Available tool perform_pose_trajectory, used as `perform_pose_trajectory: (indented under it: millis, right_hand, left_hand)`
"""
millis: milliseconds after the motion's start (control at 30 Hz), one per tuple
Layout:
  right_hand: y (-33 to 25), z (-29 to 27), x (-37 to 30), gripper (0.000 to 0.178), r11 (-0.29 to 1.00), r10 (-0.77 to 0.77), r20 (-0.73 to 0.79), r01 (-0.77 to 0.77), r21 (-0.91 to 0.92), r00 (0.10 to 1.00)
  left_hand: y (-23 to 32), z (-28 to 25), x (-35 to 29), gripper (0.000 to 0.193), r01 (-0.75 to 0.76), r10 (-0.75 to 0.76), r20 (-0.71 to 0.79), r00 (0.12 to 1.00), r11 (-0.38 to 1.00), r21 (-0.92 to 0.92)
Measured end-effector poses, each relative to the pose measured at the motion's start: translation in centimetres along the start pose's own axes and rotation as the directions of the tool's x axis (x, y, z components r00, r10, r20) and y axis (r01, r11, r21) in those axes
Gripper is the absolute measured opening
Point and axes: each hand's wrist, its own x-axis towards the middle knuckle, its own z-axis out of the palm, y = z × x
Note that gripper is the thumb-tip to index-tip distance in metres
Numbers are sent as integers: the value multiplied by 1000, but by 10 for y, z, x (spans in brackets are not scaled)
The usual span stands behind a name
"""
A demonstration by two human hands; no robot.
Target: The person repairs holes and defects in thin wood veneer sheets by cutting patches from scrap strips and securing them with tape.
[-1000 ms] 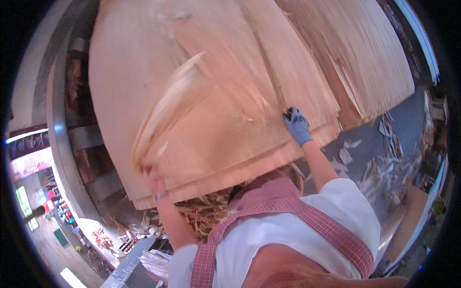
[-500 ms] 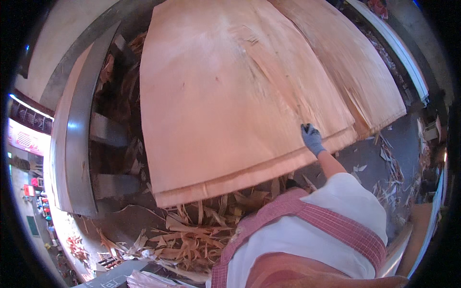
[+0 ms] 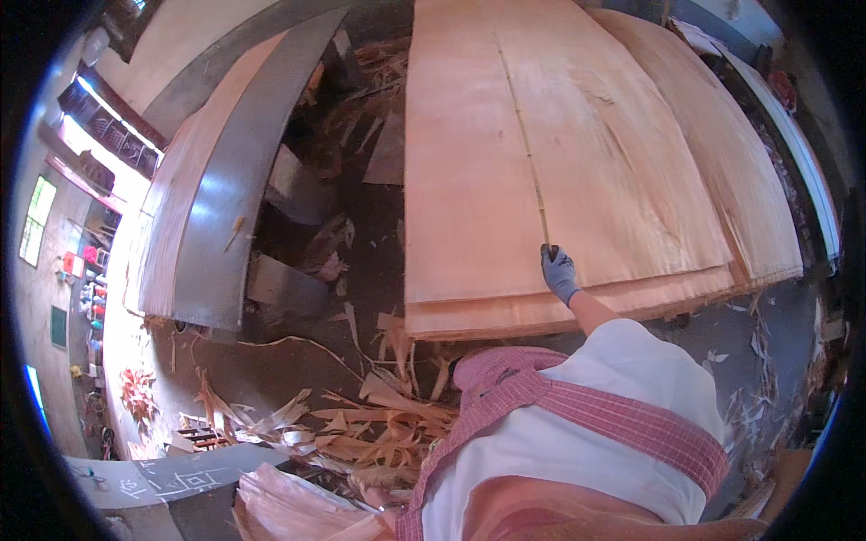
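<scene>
Sheets of pale wood (image 3: 469,198) fill the far middle, piled flat, the lower layers peeking out along the near edge. More wood sheets (image 3: 753,203) lie just to the right, and out on the left sits a long grey board (image 3: 221,189), slanting away to the far side. White shirt (image 3: 622,388) and pink checked apron (image 3: 492,406) take up the near side, with a tangle of wood strips (image 3: 388,433) on the floor to their left. Near left, a bundle of pale scraps (image 3: 293,505) lies beside the grey table (image 3: 171,478). And look at the thin stick (image 3: 528,153): it runs over the main pile, its near end in the gloved right hand (image 3: 559,272), fingers curled tight round it! Down near the scraps, the bare left hand (image 3: 374,496) is partly hidden; can't tell what its fingers are doing. Smallest of all, a yellow-handled tool (image 3: 235,227) rests on the grey board.
</scene>
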Motion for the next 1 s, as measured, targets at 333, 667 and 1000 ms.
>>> perform_pose_trajectory:
  millis: [333,667,1000]
  right_hand:
    - [-246,258,-42,32,908,-416,55,410,91,908]
    - [-557,496,-186,28,821,-420,379,167,546,824]
    - [-789,732,-412,31,818,-342,479,5,575,809]
  left_hand:
    - [98,-129,160,39,-73,77,-2,997,940,-334]
    - [131,-191,279,39,57,-98,-464,880,993,-102]
    - [572,-202,588,43,-622,541,346,767,493,608]
